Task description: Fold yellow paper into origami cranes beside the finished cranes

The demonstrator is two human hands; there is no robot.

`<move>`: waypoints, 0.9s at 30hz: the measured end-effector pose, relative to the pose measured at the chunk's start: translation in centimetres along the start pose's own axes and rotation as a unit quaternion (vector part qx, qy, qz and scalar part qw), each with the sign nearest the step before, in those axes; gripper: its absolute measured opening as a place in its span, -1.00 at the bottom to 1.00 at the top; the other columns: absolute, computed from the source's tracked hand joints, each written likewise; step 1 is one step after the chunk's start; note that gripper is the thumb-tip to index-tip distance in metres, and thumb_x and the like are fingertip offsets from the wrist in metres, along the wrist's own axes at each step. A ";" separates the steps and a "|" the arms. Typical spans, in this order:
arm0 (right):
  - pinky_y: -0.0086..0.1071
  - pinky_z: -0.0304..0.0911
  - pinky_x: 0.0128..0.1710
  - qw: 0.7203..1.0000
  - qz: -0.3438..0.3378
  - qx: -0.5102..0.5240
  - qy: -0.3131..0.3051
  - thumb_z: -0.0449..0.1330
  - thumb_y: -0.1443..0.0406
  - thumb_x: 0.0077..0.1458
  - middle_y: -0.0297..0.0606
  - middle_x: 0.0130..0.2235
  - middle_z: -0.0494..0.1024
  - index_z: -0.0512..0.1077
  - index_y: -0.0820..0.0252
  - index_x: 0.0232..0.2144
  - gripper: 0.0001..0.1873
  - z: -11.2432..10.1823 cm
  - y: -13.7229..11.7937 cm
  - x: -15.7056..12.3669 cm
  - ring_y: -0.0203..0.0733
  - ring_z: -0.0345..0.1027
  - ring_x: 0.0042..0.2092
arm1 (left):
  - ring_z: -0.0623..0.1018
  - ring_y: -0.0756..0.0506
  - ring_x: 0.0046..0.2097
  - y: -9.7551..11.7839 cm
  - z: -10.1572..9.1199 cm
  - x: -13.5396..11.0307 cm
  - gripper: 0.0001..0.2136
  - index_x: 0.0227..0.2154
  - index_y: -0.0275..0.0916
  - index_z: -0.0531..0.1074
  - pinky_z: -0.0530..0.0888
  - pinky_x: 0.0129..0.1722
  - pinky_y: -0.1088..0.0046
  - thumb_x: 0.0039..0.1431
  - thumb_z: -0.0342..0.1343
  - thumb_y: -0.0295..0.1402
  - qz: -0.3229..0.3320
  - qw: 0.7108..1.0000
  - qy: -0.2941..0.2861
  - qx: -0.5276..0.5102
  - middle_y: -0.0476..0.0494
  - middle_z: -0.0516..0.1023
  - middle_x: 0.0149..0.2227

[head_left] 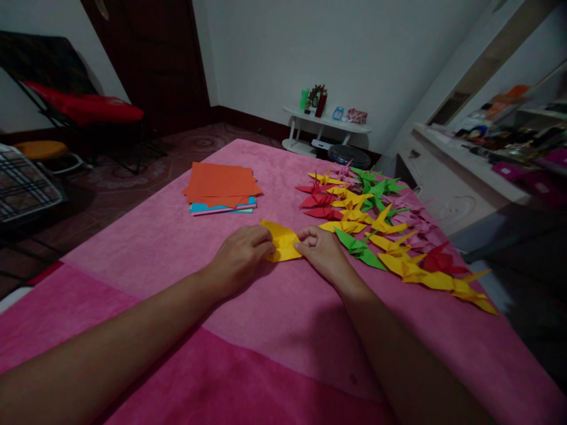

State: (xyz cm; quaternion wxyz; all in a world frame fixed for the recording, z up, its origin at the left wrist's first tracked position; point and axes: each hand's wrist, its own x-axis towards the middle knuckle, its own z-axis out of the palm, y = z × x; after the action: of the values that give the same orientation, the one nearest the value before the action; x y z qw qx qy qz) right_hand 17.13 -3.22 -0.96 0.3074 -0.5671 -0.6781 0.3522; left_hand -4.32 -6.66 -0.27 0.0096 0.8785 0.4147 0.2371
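A partly folded yellow paper [280, 241] lies on the pink blanket [274, 330] between my hands. My left hand [241, 258] has its fingers curled and pinches the paper's left edge. My right hand [319, 248] is closed in a pinch on the paper's right edge. Both forearms reach in from the bottom of the view. To the right of my right hand lie several folded paper cranes [376, 227] in yellow, green, red and pink, spread in a band toward the far right.
A stack of flat paper sheets [221, 188], orange on top with blue and pink below, sits ahead on the left. A white side table [325, 127] with small items stands by the far wall. A folding chair with a red cushion [84, 106] stands at the left, a white dresser [452, 177] at the right.
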 end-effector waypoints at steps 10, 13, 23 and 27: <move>-0.51 0.11 -0.53 0.987 -0.073 0.069 -0.122 0.32 0.22 -0.11 -0.43 -0.51 0.37 0.51 0.25 -0.27 -0.69 -2.7 -1.5 0.0 -0.41 0.15 -0.53 | 0.47 -0.05 -0.22 -0.1 0.5 1.1 -0.78 -0.28 -0.27 0.43 0.39 -0.19 0.42 0.11 -0.06 -0.62 -0.087 0.977 -0.015 -0.196 -0.13 0.51 -0.27; -0.51 0.19 -0.49 0.987 -0.105 0.070 -0.096 0.31 0.33 -0.13 -0.33 -0.26 0.46 0.46 0.14 -0.03 -0.48 -2.9 -2.1 -0.2 -0.44 0.18 -0.48 | 0.48 -0.07 -0.18 0.0 0.4 1.2 -0.79 -0.29 -0.25 0.44 0.40 -0.15 0.39 0.12 -0.04 -0.59 -0.093 0.976 -0.023 -0.195 -0.13 0.51 -0.25; -0.34 0.27 -0.08 0.966 -0.223 -0.091 -0.092 0.26 0.50 -0.08 -0.28 0.00 0.40 0.57 0.05 -0.25 -0.67 -2.3 -1.7 -0.3 -0.23 0.35 -0.08 | 0.49 -0.12 -0.19 0.9 0.5 1.3 -0.81 -0.23 -0.26 0.49 0.41 -0.21 0.36 0.23 -0.03 -0.44 -0.059 0.994 -0.064 -0.070 -0.19 0.51 -0.20; -0.36 0.24 -0.12 0.967 -0.218 -0.103 -0.081 0.24 0.48 -0.01 -0.27 -0.16 0.47 0.57 0.11 -0.32 -0.78 -1.7 -1.2 0.1 -0.24 0.36 -0.14 | 0.50 -0.12 -0.19 1.1 0.4 1.5 -0.80 -0.19 -0.23 0.48 0.41 -0.22 0.37 0.24 -0.03 -0.41 -0.069 0.993 -0.083 -0.046 -0.18 0.50 -0.16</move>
State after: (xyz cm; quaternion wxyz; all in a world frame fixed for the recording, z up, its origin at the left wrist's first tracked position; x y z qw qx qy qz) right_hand 17.82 -3.08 1.02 0.2609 -0.4034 -0.8407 0.2500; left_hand -2.55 -6.17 0.20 0.1004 0.8629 0.4612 0.1806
